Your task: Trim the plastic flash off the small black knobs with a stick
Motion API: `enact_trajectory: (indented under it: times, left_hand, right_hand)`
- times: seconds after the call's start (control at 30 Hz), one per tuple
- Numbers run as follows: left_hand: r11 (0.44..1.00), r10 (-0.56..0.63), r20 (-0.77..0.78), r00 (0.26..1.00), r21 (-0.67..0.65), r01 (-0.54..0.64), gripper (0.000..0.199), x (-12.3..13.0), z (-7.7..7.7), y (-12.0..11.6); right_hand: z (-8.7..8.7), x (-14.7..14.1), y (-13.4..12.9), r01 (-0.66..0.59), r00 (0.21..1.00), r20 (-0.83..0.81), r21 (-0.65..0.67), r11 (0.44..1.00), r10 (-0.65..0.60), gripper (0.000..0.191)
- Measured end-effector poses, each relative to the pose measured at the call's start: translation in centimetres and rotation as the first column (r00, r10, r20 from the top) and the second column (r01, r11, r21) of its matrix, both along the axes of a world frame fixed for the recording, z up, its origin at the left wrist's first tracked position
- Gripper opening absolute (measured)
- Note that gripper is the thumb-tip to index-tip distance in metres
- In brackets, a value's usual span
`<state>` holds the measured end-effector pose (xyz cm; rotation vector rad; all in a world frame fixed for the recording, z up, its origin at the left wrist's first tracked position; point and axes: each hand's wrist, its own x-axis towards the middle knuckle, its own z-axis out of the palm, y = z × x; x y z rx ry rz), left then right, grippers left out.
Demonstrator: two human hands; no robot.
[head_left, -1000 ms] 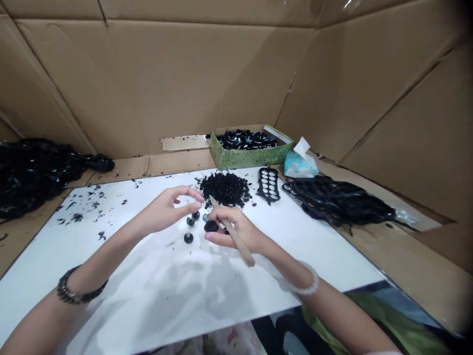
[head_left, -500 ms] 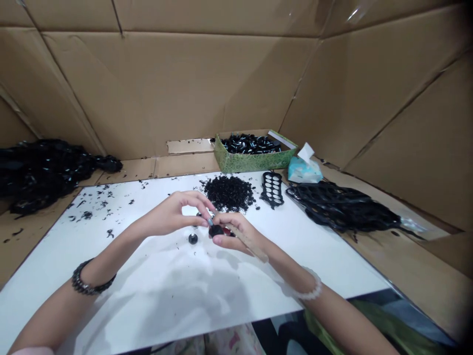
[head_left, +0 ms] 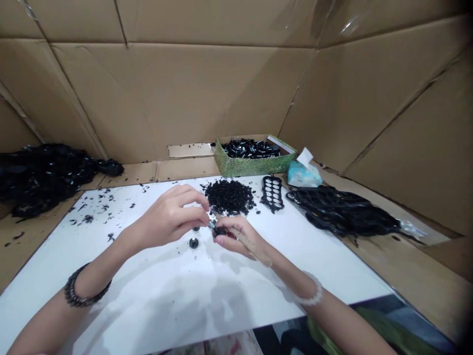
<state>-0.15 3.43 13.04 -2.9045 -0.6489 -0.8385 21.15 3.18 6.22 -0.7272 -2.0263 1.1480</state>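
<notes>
Right at the middle of the white board, the right hand is closed tight on a wooden-handled tool, with a small black moulded piece pinched at its fingertips! The left hand curls in narrow, just beside it, though I can't tell whether it's gripping anything. Two round black pieces sit just below, with a heap of black trimmings beyond. Further back, there's a green box packed with black parts and a tissue pack, its print too small to read. Black sprue frames pile up on the right, another heap on the left.
</notes>
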Motion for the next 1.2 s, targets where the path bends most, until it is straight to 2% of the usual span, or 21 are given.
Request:
enact_trajectory:
  times: [0.1, 0.2, 0.37, 0.53, 0.63, 0.77, 0.87, 0.97, 1.03, 1.1, 1.2]
  left_hand:
    - [0.999, 0.046, 0.054, 0.997, 0.021, -0.047, 0.012, -0.1, 0.0, 0.1]
    - [0.997, 0.076, 0.149, 0.986, -0.025, -0.073, 0.010, -0.2, -0.2, 0.5]
    - [0.984, 0.074, 0.286, 0.955, -0.175, -0.024, 0.011, -0.4, -0.7, 1.5]
    - [0.964, 0.134, 0.318, 0.939, -0.261, -0.049, 0.012, -0.6, -1.5, 2.3]
    - [0.943, 0.166, 0.325, 0.931, -0.328, -0.054, 0.013, -0.6, -1.9, 2.7]
    - [0.911, 0.180, 0.373, 0.910, -0.412, -0.012, 0.013, -0.8, -2.0, 3.1]
    - [0.842, 0.146, 0.437, 0.887, -0.526, 0.120, 0.011, -1.2, -2.2, 3.4]
    - [0.691, 0.085, 0.519, 0.851, -0.646, 0.325, 0.012, -1.9, -2.9, 4.3]
    - [0.623, 0.078, 0.577, 0.813, -0.665, 0.412, 0.015, -2.3, -3.6, 5.1]
    - [0.609, 0.105, 0.608, 0.787, -0.665, 0.433, 0.014, -2.6, -4.2, 5.9]
    - [0.621, 0.169, 0.638, 0.751, -0.660, 0.422, 0.013, -2.7, -4.9, 6.6]
  right_hand:
    - [-0.1, 0.4, 0.1, 0.000, 0.995, -0.102, -0.029, 1.000, -0.003, 0.034]
    - [0.1, 0.6, 0.0, -0.039, 0.989, -0.142, -0.031, 0.999, 0.034, 0.035]
    - [0.4, 0.5, -0.2, -0.038, 0.996, -0.077, 0.032, 0.999, 0.040, 0.042]
    - [0.4, 0.5, -0.1, 0.008, 1.000, -0.030, 0.086, 0.996, -0.006, 0.041]
    - [0.2, 0.3, -0.1, 0.040, 0.999, -0.010, 0.177, 0.983, -0.039, 0.033]
    - [-0.3, -0.3, 0.0, 0.079, 0.993, 0.054, 0.354, 0.932, -0.105, 0.019]
    - [-0.4, -0.3, 0.3, 0.177, 0.967, 0.086, 0.442, 0.879, -0.238, 0.015]
    - [-0.1, -0.1, 0.4, 0.329, 0.929, -0.008, 0.478, 0.815, -0.370, 0.016]
    - [0.0, 0.1, 0.3, 0.382, 0.915, -0.077, 0.478, 0.791, -0.395, 0.019]
    - [0.0, 0.1, 0.1, 0.363, 0.927, -0.106, 0.498, 0.787, -0.360, 0.020]
    - [-0.6, -0.3, -0.2, 0.245, 0.965, -0.068, 0.591, 0.769, -0.255, 0.020]
